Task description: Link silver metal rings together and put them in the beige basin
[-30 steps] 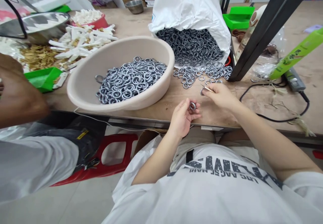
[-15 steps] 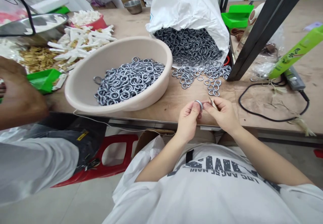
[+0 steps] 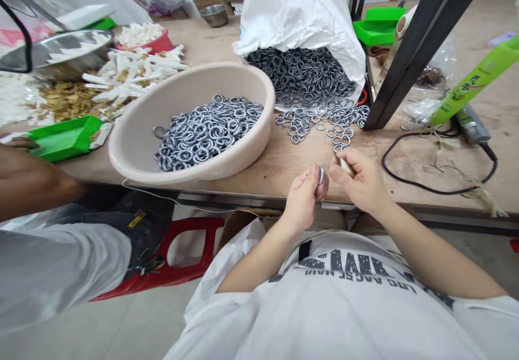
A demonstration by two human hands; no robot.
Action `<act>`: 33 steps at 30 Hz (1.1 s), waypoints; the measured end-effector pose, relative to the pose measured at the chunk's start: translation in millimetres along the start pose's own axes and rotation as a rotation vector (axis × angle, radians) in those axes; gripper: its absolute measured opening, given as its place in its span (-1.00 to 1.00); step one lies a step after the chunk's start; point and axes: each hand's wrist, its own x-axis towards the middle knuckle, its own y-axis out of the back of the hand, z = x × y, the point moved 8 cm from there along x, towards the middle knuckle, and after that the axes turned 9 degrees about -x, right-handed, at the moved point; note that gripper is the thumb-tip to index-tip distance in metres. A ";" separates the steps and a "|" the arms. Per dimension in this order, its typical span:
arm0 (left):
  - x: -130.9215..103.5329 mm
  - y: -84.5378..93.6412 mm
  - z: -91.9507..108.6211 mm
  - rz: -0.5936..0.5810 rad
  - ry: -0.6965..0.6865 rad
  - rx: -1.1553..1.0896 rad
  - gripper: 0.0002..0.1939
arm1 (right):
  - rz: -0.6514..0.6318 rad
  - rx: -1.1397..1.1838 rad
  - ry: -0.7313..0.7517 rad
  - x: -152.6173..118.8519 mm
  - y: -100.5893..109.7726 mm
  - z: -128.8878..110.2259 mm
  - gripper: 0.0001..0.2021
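My left hand (image 3: 300, 198) is closed, pinching one grey ring (image 3: 321, 175) between thumb and fingers above the table's front edge. Close beside it, my right hand (image 3: 364, 184) is wrapped round a slim tool (image 3: 345, 165) with a pale body and a dark tip; its exact kind is mostly covered by the fingers. To the left stands a big beige basin (image 3: 133, 157) holding a heap of similar grey rings (image 3: 211, 133). Behind my hands, loose rings (image 3: 298, 125) spill onto the table from a white sack (image 3: 300, 11) full of them.
A dark metal post (image 3: 405, 73) rises right of the sack. Farther right lie a black cable (image 3: 389, 168) and a green packet (image 3: 474, 81). At the left, a co-worker's arm (image 3: 36, 181) reaches beside a green tray (image 3: 67, 138) and a pile of white pieces (image 3: 121, 76).
My hands have drawn slightly apart, and the ring in my left hand has turned more upright. The co-worker's arm has moved down, with more of the green tray showing.
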 end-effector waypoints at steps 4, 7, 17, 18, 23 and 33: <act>-0.1 0.3 2.3 0.075 0.011 -0.083 -0.41 | -0.076 -0.271 0.167 -12.4 -0.4 -18.0 -0.64; -0.7 -3.2 2.2 0.072 0.019 -0.116 -0.38 | -0.088 -0.355 0.197 -15.5 -1.2 -21.7 -0.62; -6.0 -11.7 -2.5 -0.004 0.102 -0.134 -0.44 | -0.088 -0.202 0.207 -20.6 -2.4 -17.9 -0.63; -6.2 -11.5 -2.9 -0.001 0.102 -0.132 -0.44 | -0.087 -0.205 0.205 -20.6 -2.2 -17.3 -0.63; -5.3 -10.7 -3.0 0.014 0.092 -0.118 -0.45 | -0.091 -0.246 0.207 -20.1 -1.5 -17.9 -0.62; -11.2 -10.0 -5.1 -0.168 0.047 0.044 -0.45 | -0.105 -0.240 -0.054 -4.6 4.1 27.2 -0.50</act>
